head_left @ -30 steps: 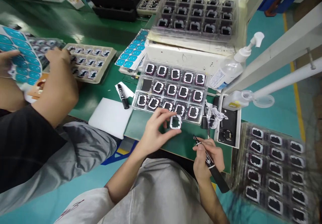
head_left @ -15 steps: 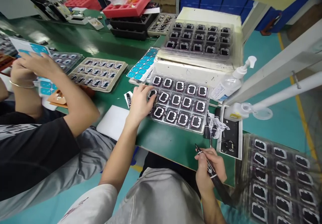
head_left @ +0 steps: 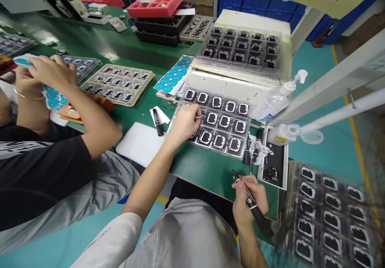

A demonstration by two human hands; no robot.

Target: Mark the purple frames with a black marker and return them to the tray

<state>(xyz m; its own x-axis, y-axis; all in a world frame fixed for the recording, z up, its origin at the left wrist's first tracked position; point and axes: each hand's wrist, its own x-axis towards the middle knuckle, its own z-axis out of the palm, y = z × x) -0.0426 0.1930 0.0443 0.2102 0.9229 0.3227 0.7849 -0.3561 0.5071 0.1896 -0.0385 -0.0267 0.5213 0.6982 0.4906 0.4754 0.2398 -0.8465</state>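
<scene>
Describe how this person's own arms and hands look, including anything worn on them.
The left hand and right hand are ungloved, with no watch or bracelet visible at either wrist. Both forearms are uncovered. A loose, pale grey left sleeve ends near the elbow and carries a thin, dark, scribble-like marking, unreadable here. The right sleeve is not visible.

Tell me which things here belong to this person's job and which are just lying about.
Seemingly in use:
left hand, pinching a small piece
clear tray beneath it
right hand, holding a black marker

Untouched, probably just lying about:
second marker
white pad
pump bottle
</scene>
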